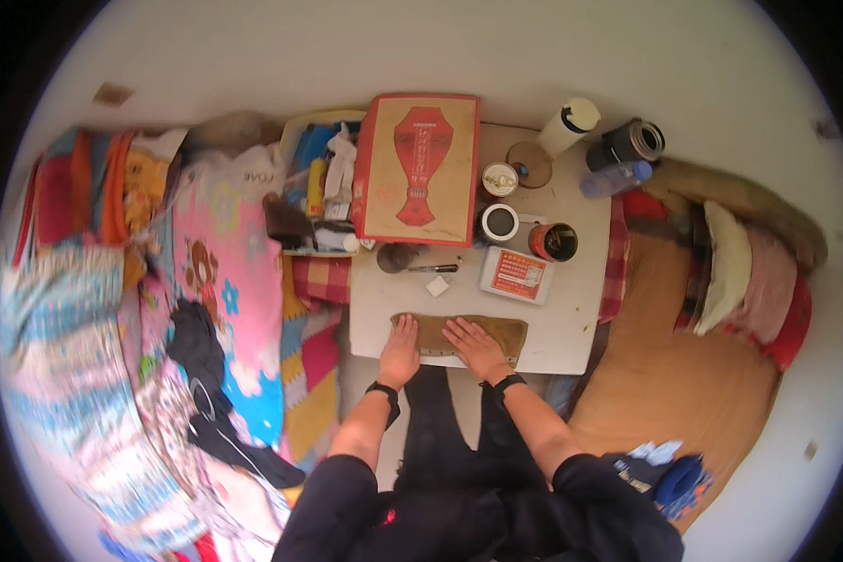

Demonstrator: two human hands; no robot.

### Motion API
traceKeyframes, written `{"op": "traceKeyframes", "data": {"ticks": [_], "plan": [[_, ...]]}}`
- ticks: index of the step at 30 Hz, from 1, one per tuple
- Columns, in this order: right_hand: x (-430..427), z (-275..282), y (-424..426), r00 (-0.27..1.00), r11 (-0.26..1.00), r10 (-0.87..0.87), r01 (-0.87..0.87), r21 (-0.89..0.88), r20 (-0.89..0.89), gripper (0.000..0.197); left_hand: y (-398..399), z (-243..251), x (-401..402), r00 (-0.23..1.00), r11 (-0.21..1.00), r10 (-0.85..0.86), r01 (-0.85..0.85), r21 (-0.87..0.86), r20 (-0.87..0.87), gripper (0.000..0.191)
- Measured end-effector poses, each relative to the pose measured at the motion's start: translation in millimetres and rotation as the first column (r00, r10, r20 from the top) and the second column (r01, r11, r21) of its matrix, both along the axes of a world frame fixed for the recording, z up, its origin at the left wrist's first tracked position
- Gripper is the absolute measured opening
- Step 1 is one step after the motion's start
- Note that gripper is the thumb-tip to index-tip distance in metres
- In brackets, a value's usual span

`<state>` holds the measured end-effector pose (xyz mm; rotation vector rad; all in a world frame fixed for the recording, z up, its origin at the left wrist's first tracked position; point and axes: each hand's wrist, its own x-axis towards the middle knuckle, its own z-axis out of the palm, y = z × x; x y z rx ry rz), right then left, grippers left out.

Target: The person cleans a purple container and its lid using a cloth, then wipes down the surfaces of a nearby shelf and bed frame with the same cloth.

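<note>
A folded brown cloth (499, 336) lies flat along the near edge of the white table (569, 309). My left hand (402, 348) rests palm down on its left end, the fingers pointing away from me. Further right, my right hand (474, 344) lies flat on the middle of the same cloth, fingers spread a little. Neither hand grips anything. Beyond the cloth are a small white square object (437, 286) and a dark pen (435, 268). A white box with a red printed panel (516, 275) sits to the right of them.
A large red and tan box (425, 168) stands at the back, beside a bin of odds and ends (323, 119). Jars, a red tin (553, 242), a white flask (569, 126) and a plastic bottle (615, 180) crowd the right. Bedding flanks the table.
</note>
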<state>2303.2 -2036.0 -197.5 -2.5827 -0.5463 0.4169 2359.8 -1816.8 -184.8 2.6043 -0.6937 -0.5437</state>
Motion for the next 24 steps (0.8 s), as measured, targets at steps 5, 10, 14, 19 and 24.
{"op": "traceKeyframes", "data": {"ticks": [5, 10, 14, 19, 24], "plan": [[-37.7, 7.1, -105.0, 0.996, 0.996, -0.078, 0.076, -0.054, -0.049, 0.058, -108.4, -21.6, -56.7, 0.994, 0.993, 0.113, -0.113, -0.046, 0.009, 0.059], [-96.9, 20.9, -202.8, 0.976, 0.979, -0.203, 0.202, -0.024, -0.072, 0.049, -224.9, 10.4, -123.8, 0.937, 0.991, 0.114, -0.086, 0.098, -0.329, 0.057], [-123.4, 33.6, -230.0, 0.907, 0.922, -0.369, 0.385, 0.048, -0.205, 0.036, -241.5, 9.9, -165.8, 0.898, 0.999, -0.031, 0.044, 0.021, -0.44, 0.03], [-113.2, 78.2, -222.0, 0.947, 0.969, -0.191, 0.223, 0.102, -0.259, 0.025, -195.7, 69.5, -153.9, 0.904, 0.998, -0.059, 0.046, -0.04, -0.424, 0.034], [-88.5, 136.4, -145.8, 0.977, 0.93, 0.039, 0.041, 0.365, -0.211, 0.027, -127.6, 123.6, -154.6, 0.94, 0.983, 0.186, -0.18, 0.046, -0.285, 0.048]]}}
